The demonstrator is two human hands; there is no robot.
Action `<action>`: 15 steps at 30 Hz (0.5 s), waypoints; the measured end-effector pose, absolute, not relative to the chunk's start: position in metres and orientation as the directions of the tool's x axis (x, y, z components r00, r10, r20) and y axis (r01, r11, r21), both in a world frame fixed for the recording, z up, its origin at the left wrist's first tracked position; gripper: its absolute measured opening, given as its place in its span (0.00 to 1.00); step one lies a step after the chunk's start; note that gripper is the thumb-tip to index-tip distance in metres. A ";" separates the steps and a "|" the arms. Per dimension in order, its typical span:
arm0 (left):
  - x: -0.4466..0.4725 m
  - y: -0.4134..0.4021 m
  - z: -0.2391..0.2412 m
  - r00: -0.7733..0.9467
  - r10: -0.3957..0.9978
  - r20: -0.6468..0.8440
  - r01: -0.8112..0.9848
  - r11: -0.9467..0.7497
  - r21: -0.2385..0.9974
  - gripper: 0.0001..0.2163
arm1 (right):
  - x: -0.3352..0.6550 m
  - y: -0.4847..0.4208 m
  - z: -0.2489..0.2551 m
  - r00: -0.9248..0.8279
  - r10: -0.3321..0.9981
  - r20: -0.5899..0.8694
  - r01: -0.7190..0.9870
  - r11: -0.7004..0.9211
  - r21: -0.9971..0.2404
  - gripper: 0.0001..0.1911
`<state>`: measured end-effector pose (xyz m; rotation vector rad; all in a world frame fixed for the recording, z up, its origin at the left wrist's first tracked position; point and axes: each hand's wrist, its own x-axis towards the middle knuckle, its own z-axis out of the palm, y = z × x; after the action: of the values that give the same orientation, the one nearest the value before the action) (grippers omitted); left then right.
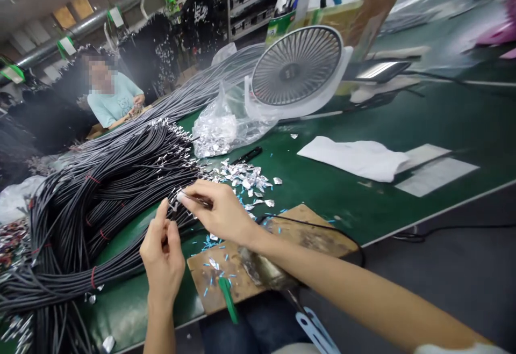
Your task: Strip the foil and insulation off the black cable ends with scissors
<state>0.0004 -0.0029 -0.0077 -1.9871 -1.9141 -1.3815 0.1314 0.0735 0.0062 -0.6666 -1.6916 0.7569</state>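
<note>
Bundles of black cables (133, 182) with silvery ends lie across the table's left side. My left hand (163, 249) is closed at the cable ends, its index finger and thumb around what looks like one black cable. Close beside it, my right hand (220, 211) pinches a slim dark tool (200, 201), perhaps tweezers. A white cover sits on a right fingertip. Both hands meet over the tips of the cables; their exact contact is too small to make out. Foil scraps (250, 177) and small blue bits lie just beyond my right hand.
A stained wooden board (306, 225) at the table edge bears a green-handled tool (228, 299). Farther back are a round fan (298, 69), a plastic bag of foil (220, 128), a black cutter (246, 155) and a white cloth (355, 158). Another person (115, 96) sits across.
</note>
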 end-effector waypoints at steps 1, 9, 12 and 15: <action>0.002 -0.004 -0.008 -0.143 0.780 0.609 0.835 -0.235 0.497 0.17 | 0.133 0.072 0.005 -0.233 0.756 0.612 0.033 0.635 -0.772 0.12; 0.007 0.003 -0.009 -0.128 0.732 0.669 0.898 -0.201 0.392 0.13 | 0.137 0.065 0.003 -0.223 0.705 0.673 0.012 0.693 -0.721 0.06; 0.008 0.004 -0.006 -0.141 0.723 0.676 0.882 -0.218 0.418 0.12 | 0.137 0.064 0.002 -0.210 0.699 0.684 0.017 0.702 -0.712 0.07; 0.009 0.004 0.000 -0.157 0.701 0.695 0.876 -0.227 0.426 0.09 | 0.138 0.064 0.004 -0.199 0.721 0.664 -0.014 0.675 -0.738 0.07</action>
<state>0.0086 0.0041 0.0000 -1.9008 -1.8183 -1.3280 0.1378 0.0644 0.0037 -0.5843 -1.6511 0.7384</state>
